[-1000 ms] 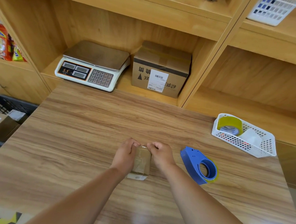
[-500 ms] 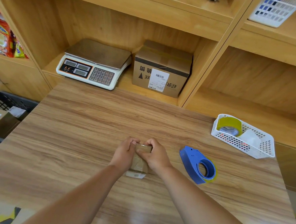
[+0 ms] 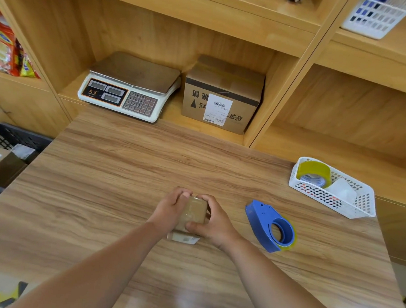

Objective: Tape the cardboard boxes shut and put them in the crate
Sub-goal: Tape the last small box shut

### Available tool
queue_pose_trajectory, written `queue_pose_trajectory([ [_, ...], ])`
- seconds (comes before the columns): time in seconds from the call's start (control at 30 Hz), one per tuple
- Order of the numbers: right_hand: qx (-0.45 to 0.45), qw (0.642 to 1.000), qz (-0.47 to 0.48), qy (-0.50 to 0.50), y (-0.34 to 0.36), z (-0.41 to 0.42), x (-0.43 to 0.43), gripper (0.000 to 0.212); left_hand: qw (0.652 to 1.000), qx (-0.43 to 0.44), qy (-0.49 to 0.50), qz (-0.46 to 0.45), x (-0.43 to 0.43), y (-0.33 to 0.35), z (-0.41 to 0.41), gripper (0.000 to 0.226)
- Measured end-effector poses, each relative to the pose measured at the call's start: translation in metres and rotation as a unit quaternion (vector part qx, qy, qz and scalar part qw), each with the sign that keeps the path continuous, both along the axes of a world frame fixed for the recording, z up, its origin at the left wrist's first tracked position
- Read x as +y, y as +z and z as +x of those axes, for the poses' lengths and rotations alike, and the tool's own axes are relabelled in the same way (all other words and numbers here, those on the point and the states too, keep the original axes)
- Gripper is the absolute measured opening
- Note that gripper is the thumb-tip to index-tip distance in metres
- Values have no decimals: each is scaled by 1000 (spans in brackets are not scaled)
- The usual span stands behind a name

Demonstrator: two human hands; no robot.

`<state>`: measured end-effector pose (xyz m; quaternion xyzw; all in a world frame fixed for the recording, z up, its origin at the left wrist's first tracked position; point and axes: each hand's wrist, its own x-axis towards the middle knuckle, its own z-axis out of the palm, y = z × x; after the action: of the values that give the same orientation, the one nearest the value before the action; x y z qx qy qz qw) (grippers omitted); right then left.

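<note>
Box [image 3: 194, 213] | long axis toward shelves [image 3: 173, 118] | left grip [image 3: 172, 207], right grip [image 3: 212, 223] holding sides

Locate the electronic scale [image 3: 129, 88] at the front edge of the lower shelf [image 3: 172, 112], toward its left end. You will find a white mesh basket [image 3: 333, 204] at the table's [image 3: 123, 184] far right corner, red snack packets [image 3: 2, 50] in the left compartment, and a second white basket [image 3: 374, 19] on the upper right shelf.

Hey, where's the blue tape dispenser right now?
The dispenser lies on the table, right of centre in the head view, just right of the right hand holding the small box, and nearer the person than the white basket.
</note>
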<state>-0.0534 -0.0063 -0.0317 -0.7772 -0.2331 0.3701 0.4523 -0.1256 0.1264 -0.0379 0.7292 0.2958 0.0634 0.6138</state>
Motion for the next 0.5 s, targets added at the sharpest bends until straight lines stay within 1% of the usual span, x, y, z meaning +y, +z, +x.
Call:
queue_pose_trajectory([
  [0.07, 0, 1000, 10, -7, 0, 0, 0, 70, 999, 13, -40, 0, 9, -1, -4, 18],
  [0.1, -1, 1000, 16, -8, 0, 0, -1, 66, 998, 22, -65, -4, 12, -1, -7, 27],
  [0.2, -11, 1000, 19, -15, 0, 0, -2, 56, 990, 18, -122, -62, 20, 1, -18, 74],
  [0.23, -13, 1000, 19, -17, 0, 0, -2, 54, 988, 13, -126, -86, 22, 2, -20, 84],
  [0.27, -14, 1000, 19, -18, 0, 0, -2, 53, 986, 10, -127, -106, 23, 3, -22, 87],
  [0.3, -15, 999, 21, -20, -1, 1, -2, 51, 985, 8, -126, -120, 24, 3, -24, 83],
  [0.33, -21, 999, 24, -22, -2, 1, -2, 47, 985, 8, -125, -122, 24, 2, -25, 75],
  [0.43, -27, 999, 27, -32, -2, 3, -1, 34, 987, 3, -112, -118, 21, 1, -24, 43],
  [0.5, -30, 999, 23, -33, 1, 3, 1, 28, 987, -9, -105, -122, 19, 1, -24, 35],
])
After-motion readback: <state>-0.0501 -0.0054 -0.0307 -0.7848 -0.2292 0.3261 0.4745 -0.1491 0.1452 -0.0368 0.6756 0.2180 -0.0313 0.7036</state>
